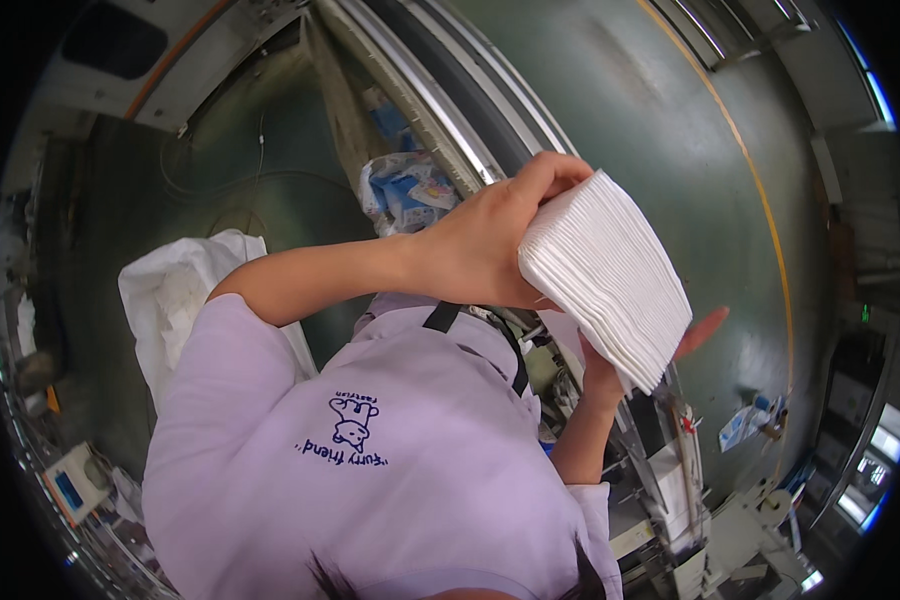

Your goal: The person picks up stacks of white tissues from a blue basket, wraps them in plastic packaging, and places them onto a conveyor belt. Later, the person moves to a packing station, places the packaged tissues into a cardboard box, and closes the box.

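Observation:
A thick stack of folded white paper tissues [610, 275] is held up in front of my chest, tilted, with its many layered edges facing me. My left hand [485, 240] grips the stack's left end, its fingers curled over the top corner. Behind the lower right end is my right hand [600, 375], mostly covered by the stack. One stretched finger of it sticks out past the right edge, and the hand appears to bear that end from beneath. Its remaining fingers are hidden.
A long machine rail with a dark belt [500, 110] runs beyond the stack. Blue and white plastic packaging [405, 190] hangs beside it. At left stands an open white sack [155, 310] with white scraps inside. A crumpled wrapper [748, 427] lies on the green floor [660, 130].

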Demonstrator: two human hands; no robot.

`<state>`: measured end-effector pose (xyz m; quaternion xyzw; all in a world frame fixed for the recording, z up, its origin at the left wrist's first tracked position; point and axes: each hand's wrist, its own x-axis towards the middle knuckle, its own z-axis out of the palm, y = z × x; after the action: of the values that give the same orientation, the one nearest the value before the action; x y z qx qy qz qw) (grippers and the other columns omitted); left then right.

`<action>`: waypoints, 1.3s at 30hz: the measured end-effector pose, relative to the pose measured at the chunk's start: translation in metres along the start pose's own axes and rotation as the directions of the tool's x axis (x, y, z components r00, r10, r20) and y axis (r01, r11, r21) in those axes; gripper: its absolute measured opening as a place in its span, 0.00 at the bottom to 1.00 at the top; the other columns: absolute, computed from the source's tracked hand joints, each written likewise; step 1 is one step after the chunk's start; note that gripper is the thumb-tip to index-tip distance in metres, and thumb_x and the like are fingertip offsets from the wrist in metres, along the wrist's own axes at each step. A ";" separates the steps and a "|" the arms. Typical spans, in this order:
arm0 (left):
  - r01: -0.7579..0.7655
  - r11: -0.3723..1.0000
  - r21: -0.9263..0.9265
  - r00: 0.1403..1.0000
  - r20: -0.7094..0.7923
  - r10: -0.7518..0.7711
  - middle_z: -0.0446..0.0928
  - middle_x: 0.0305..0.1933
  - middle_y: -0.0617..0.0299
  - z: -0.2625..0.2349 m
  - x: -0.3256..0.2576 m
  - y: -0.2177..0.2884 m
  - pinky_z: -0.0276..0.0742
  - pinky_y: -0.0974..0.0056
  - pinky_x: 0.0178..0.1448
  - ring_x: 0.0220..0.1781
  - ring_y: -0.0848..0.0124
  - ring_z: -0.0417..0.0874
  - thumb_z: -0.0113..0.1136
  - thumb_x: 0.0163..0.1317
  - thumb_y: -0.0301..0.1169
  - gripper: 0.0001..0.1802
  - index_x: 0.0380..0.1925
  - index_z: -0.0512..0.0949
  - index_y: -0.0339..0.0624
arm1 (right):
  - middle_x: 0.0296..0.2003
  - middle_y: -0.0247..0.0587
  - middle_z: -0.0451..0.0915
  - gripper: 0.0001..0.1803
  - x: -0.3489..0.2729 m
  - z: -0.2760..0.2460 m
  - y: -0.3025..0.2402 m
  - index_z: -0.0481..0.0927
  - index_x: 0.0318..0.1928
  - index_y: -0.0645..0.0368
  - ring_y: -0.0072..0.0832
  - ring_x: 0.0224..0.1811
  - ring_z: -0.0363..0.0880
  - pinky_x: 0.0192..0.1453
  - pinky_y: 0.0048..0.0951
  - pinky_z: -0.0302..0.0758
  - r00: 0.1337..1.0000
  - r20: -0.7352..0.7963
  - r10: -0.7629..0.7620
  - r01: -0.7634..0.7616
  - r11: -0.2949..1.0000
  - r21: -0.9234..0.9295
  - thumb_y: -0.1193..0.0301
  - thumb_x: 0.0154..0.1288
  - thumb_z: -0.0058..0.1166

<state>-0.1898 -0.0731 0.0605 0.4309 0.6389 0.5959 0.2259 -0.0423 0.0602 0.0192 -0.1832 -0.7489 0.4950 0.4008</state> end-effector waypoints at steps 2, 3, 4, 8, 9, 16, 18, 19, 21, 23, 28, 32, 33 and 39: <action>-0.025 0.993 -0.118 0.999 -0.030 0.021 0.68 0.53 0.54 -0.015 -0.018 -0.002 0.66 0.64 0.58 0.56 0.67 0.70 0.76 0.33 0.35 0.54 0.59 0.53 0.37 | 0.65 0.43 0.47 0.59 0.002 0.012 0.001 0.43 0.66 0.54 0.40 0.63 0.57 0.66 0.41 0.53 0.979 0.099 0.180 -0.194 0.967 0.162 0.48 0.40 0.65; -0.019 0.976 -0.219 1.000 0.017 0.024 0.68 0.53 0.54 -0.030 -0.026 -0.007 0.65 0.64 0.59 0.56 0.67 0.70 0.76 0.34 0.36 0.55 0.60 0.52 0.37 | 0.63 0.44 0.51 0.53 0.002 0.014 0.010 0.45 0.66 0.53 0.40 0.62 0.59 0.65 0.41 0.56 0.932 0.245 0.266 -0.337 0.887 0.317 0.52 0.45 0.62; -0.015 0.949 -0.315 0.998 0.059 0.035 0.67 0.54 0.55 -0.044 -0.033 -0.011 0.64 0.64 0.60 0.57 0.67 0.69 0.76 0.34 0.37 0.56 0.62 0.52 0.37 | 0.62 0.45 0.55 0.47 0.004 0.017 0.019 0.48 0.66 0.51 0.39 0.61 0.61 0.63 0.42 0.59 0.858 0.402 0.319 -0.485 0.761 0.431 0.56 0.49 0.59; 0.155 0.768 -0.622 0.963 -0.079 -0.258 0.66 0.53 0.57 -0.055 -0.070 -0.019 0.65 0.66 0.57 0.57 0.71 0.68 0.57 0.49 0.59 0.48 0.60 0.55 0.36 | 0.49 0.42 0.73 0.23 -0.002 0.054 0.020 0.67 0.55 0.61 0.35 0.53 0.70 0.58 0.41 0.66 0.310 0.887 0.342 -0.876 -0.261 0.407 0.67 0.60 0.42; 0.157 0.750 -0.643 0.949 -0.113 -0.295 0.66 0.53 0.58 -0.056 -0.077 -0.016 0.66 0.65 0.56 0.56 0.71 0.68 0.57 0.50 0.59 0.47 0.60 0.55 0.37 | 0.49 0.42 0.73 0.23 -0.003 0.062 0.021 0.67 0.55 0.60 0.35 0.53 0.70 0.58 0.40 0.66 0.271 0.910 0.312 -0.876 -0.311 0.368 0.67 0.60 0.42; 0.044 0.658 -0.752 0.874 -0.290 -0.389 0.69 0.51 0.59 -0.067 -0.132 -0.012 0.66 0.66 0.55 0.54 0.73 0.70 0.49 0.58 0.56 0.38 0.57 0.61 0.36 | 0.49 0.40 0.72 0.25 -0.007 0.102 0.017 0.66 0.55 0.56 0.37 0.52 0.71 0.55 0.42 0.69 0.083 0.910 0.406 -0.978 -0.144 0.153 0.61 0.58 0.49; 0.067 0.698 -0.713 0.876 -0.293 -0.383 0.71 0.49 0.61 -0.072 -0.157 -0.029 0.67 0.68 0.54 0.52 0.74 0.71 0.47 0.61 0.53 0.34 0.55 0.63 0.35 | 0.50 0.40 0.69 0.31 -0.015 0.120 0.006 0.61 0.58 0.56 0.34 0.53 0.70 0.55 0.38 0.68 0.344 0.850 0.399 -0.897 0.407 0.172 0.68 0.53 0.54; 0.284 0.790 -0.543 0.824 -0.283 -0.491 0.72 0.47 0.62 -0.073 -0.168 -0.041 0.68 0.70 0.52 0.47 0.75 0.72 0.54 0.59 0.44 0.28 0.52 0.66 0.33 | 0.50 0.41 0.68 0.35 -0.019 0.126 0.006 0.60 0.57 0.59 0.33 0.52 0.69 0.56 0.35 0.67 0.476 0.821 0.316 -0.681 0.723 0.116 0.73 0.47 0.59; 0.416 0.778 -0.470 0.629 -0.469 -0.620 0.74 0.43 0.61 -0.051 -0.175 -0.041 0.70 0.68 0.50 0.45 0.75 0.73 0.71 0.43 0.29 0.29 0.47 0.70 0.35 | 0.49 0.43 0.68 0.39 -0.034 0.136 0.018 0.61 0.57 0.58 0.34 0.52 0.68 0.58 0.34 0.65 0.539 0.817 0.206 -0.518 0.845 0.128 0.76 0.41 0.63; 0.301 0.656 -0.692 0.532 -0.449 -0.717 0.75 0.44 0.60 -0.038 -0.205 -0.062 0.70 0.68 0.51 0.46 0.73 0.74 0.70 0.44 0.30 0.28 0.46 0.71 0.37 | 0.50 0.47 0.66 0.44 -0.046 0.142 0.023 0.52 0.63 0.58 0.35 0.54 0.66 0.58 0.32 0.62 0.373 0.918 0.138 -0.424 0.905 0.036 0.72 0.48 0.62; -0.038 0.702 -0.711 0.008 -0.703 -0.711 0.77 0.43 0.60 -0.073 -0.389 -0.056 0.73 0.66 0.50 0.44 0.71 0.78 0.64 0.51 0.29 0.20 0.45 0.74 0.35 | 0.57 0.51 0.62 0.41 -0.057 0.141 0.037 0.52 0.65 0.56 0.37 0.56 0.67 0.55 0.35 0.65 0.112 0.994 0.015 -0.401 0.915 0.032 0.74 0.52 0.58; -0.285 0.895 -0.344 -0.479 -0.757 -0.444 0.74 0.47 0.60 -0.116 -0.547 -0.017 0.75 0.64 0.45 0.46 0.69 0.77 0.65 0.50 0.45 0.29 0.48 0.71 0.40 | 0.51 0.46 0.69 0.31 -0.036 0.149 0.032 0.61 0.59 0.60 0.29 0.48 0.73 0.50 0.27 0.69 0.183 0.975 0.122 -0.569 0.822 0.004 0.76 0.54 0.56; -0.027 0.846 -0.533 -0.771 -0.528 -0.356 0.71 0.52 0.54 -0.118 -0.557 -0.017 0.63 0.59 0.60 0.55 0.64 0.70 0.68 0.44 0.50 0.41 0.52 0.67 0.33 | 0.49 0.45 0.71 0.29 -0.031 0.148 0.028 0.62 0.58 0.61 0.28 0.47 0.73 0.49 0.26 0.69 0.243 0.962 0.122 -0.572 0.819 0.040 0.77 0.55 0.55; 0.204 0.483 -0.851 -0.491 -0.516 -0.702 0.74 0.25 0.59 -0.090 -0.545 -0.180 0.75 0.65 0.29 0.27 0.66 0.79 0.61 0.53 0.42 0.18 0.35 0.74 0.39 | 0.34 0.39 0.77 0.14 -0.013 0.124 0.005 0.73 0.46 0.65 0.23 0.35 0.76 0.43 0.22 0.71 0.527 0.836 0.153 -0.531 0.828 0.183 0.80 0.58 0.51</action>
<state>-0.0260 -0.5562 -0.2167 -0.5689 0.5681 0.5946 0.0070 -0.1316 -0.0195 -0.0142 -0.0019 -0.6693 0.7412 -0.0523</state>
